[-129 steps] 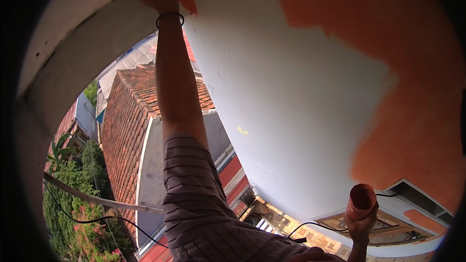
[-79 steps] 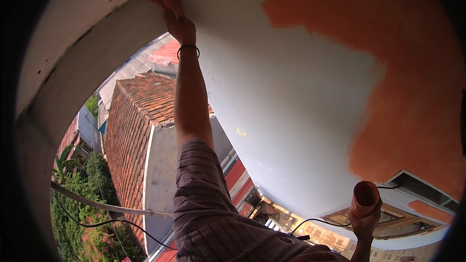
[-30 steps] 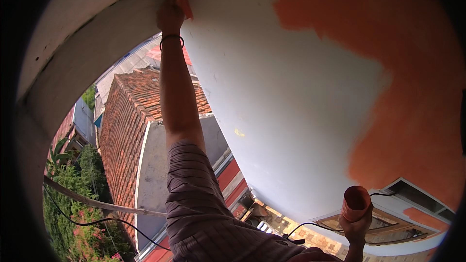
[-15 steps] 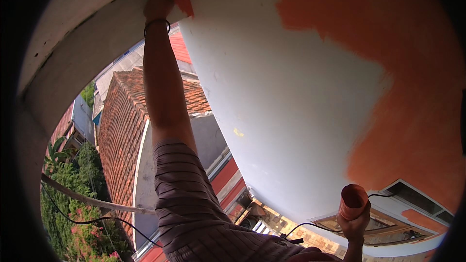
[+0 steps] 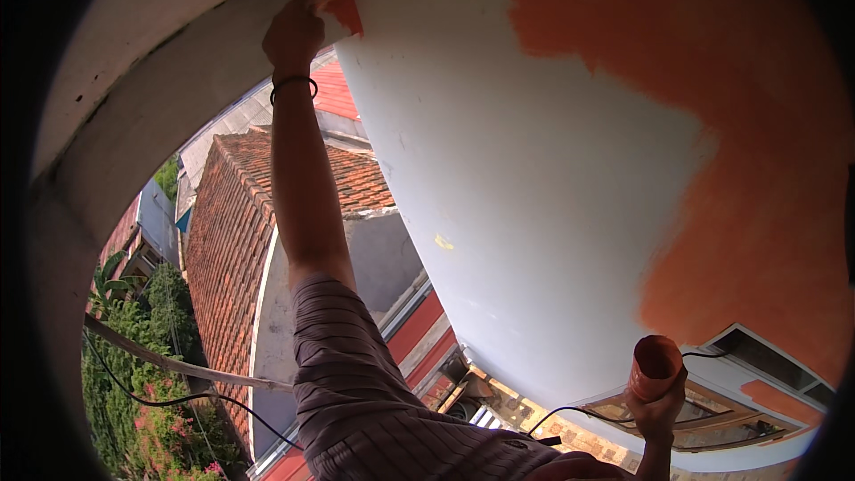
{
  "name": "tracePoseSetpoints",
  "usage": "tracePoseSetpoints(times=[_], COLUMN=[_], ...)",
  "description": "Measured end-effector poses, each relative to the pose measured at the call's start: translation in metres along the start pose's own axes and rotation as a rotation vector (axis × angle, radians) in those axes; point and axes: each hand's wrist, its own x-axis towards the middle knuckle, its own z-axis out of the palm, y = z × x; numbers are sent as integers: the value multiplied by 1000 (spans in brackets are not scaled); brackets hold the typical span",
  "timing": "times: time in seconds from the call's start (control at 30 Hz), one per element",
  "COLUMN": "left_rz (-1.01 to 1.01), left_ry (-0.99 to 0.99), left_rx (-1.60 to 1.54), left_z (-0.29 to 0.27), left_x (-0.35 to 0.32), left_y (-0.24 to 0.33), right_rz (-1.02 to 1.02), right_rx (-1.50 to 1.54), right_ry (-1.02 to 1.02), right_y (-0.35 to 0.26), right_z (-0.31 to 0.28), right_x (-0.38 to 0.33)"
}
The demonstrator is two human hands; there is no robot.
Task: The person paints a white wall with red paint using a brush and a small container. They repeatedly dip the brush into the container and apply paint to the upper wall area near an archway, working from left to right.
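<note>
left hand [image 5: 292,34] raised, closed on something too hidden to name, at corner where orange paint [image 5: 677,53] meets eave [image 5: 151,98] | right hand [image 5: 657,410] low right, wrapped round orange cup [image 5: 655,367] | wall [image 5: 525,205] middle unpainted, white

left hand [image 5: 292,34] jammed into the corner where the pale concrete overhang [image 5: 160,80] meets the part-orange, part-white plastered wall [image 5: 534,178] | above wall corner: blocked by overhang | left of wall: open air over terracotta tiled roof [image 5: 240,232] | right hand [image 5: 657,410] with orange-smeared cup [image 5: 655,367] just off wall's lower edge, free space around
</note>
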Motion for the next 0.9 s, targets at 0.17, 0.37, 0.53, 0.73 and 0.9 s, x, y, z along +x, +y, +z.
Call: tracePoseSetpoints(times=[0.17, 0.37, 0.53, 0.73, 0.9], left_rz=[20, -49, -28, -523, -558], left_ry=[25, -50, -142, -246, 48], left_rx=[44, -49, -271, -1401, -1704], left_z=[8, 25, 27, 31, 59], left_x=[13, 1, -34, -85, -79], left_y=[0, 0, -14, -1, 29], right_rz=[-26, 31, 58, 65, 51], right_rx=[-44, -19, -9, 5, 0], right_ry=[-1, -11, -4, 6, -5], right_y=[1, 2, 5, 8, 5], right_z=[1, 4, -1, -3, 3], right_x=[0, -3, -5, -4, -5])
